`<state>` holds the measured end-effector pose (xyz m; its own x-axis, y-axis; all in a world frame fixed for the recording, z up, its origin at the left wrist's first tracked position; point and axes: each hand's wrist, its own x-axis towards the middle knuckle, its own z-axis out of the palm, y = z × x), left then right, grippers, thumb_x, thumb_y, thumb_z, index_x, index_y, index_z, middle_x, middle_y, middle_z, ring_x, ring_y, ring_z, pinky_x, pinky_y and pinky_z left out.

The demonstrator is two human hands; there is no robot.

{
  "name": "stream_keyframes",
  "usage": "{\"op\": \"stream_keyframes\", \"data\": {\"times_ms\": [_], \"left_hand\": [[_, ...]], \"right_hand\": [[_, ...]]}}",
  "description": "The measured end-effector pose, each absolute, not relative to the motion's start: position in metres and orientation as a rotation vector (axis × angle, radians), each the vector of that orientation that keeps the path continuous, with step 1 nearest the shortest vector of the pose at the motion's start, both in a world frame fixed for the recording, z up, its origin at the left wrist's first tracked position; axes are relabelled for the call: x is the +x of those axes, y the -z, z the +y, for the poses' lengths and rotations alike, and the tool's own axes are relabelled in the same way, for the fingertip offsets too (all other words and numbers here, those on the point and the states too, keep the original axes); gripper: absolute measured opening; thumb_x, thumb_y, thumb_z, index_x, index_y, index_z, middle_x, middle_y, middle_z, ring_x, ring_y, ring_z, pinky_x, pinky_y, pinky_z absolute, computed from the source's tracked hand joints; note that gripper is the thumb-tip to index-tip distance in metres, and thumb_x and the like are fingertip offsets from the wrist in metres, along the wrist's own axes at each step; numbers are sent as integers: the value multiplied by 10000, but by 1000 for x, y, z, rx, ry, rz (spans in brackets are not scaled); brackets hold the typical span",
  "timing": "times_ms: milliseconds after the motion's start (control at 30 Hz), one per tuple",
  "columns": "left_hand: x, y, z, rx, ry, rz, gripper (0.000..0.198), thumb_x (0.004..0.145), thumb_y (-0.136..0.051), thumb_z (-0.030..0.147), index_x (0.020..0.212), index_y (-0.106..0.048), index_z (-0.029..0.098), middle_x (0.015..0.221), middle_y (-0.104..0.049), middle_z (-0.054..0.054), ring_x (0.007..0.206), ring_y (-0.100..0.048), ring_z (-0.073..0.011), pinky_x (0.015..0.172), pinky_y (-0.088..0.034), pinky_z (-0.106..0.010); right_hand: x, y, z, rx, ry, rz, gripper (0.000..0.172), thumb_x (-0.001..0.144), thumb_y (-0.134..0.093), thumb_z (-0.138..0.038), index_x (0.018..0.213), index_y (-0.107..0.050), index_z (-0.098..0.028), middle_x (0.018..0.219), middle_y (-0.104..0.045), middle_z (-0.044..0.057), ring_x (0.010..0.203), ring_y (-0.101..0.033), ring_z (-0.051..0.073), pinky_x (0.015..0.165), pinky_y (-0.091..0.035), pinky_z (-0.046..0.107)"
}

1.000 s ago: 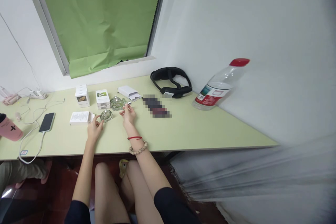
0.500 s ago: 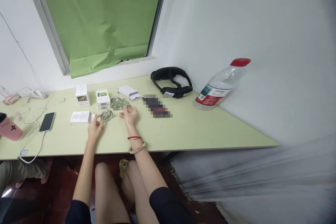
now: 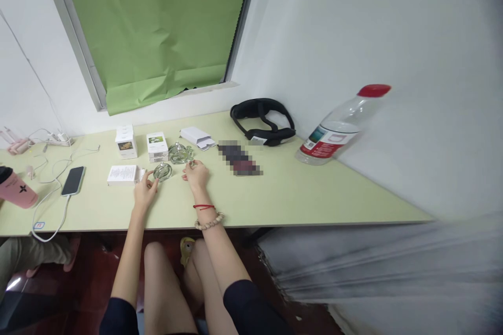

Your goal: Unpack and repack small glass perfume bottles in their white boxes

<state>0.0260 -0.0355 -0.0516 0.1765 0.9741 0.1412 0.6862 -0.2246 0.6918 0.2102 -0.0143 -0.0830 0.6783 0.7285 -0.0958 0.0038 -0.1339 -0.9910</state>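
Note:
A small clear glass pot (image 3: 162, 171) stands on the table, with the thumb and fingers of my left hand (image 3: 145, 192) closed on its left side. To the right of it, my right hand (image 3: 196, 174) is held in a pinch just above the tabletop. A small, glassy bit shows at those fingertips, too small to name. Behind both hands is a second clear glass pot (image 3: 178, 153) with a pointed lid, and small round glass pieces (image 3: 190, 152) lie against its right side.
White boxes (image 3: 157, 147) stand behind the pots; another white box (image 3: 121, 175) lies left of my left hand. An opened carton (image 3: 197, 137), a black headset (image 3: 262, 121) and a red-capped bottle (image 3: 328, 138) are farther right. A charging phone (image 3: 73, 181) and pink cup (image 3: 18, 190) are left.
The whole view has shifted slightly, so everything sits a little farther right. My right hand has drawn slightly away from the glass pieces; my left hand stays at the front pot.

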Motion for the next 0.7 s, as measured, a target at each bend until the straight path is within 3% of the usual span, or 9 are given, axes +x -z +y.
{"op": "stream_keyframes", "data": {"times_ms": [133, 300, 700], "left_hand": [[27, 50, -36, 1983, -783, 1573, 389, 922, -548, 363, 1274, -570, 199, 652, -655, 25, 684, -632, -151, 668, -395, -250], [27, 50, -37, 2006, -785, 1564, 394, 931, -542, 362, 1287, -564, 195, 653, -655, 18, 684, -632, -156, 656, -389, -245], [27, 51, -36, 1992, -784, 1585, 391, 924, -544, 367, 1280, -570, 207, 647, -650, 23, 686, -631, -156, 668, -394, -252]], "right_hand": [[211, 82, -13, -1599, -694, -610, 223, 930, -514, -151, 1107, -604, -51, 691, -665, 63, 375, -552, 101, 369, -430, 174], [211, 80, -14, -1541, -728, -527, 482, 917, -516, -136, 1380, -421, -43, 715, -656, 55, 407, -574, 134, 368, -452, 210], [210, 78, -16, -1456, -708, -509, 590, 878, -462, -95, 1457, -356, -55, 989, -664, 122, 474, -608, 95, 354, -458, 162]]}}
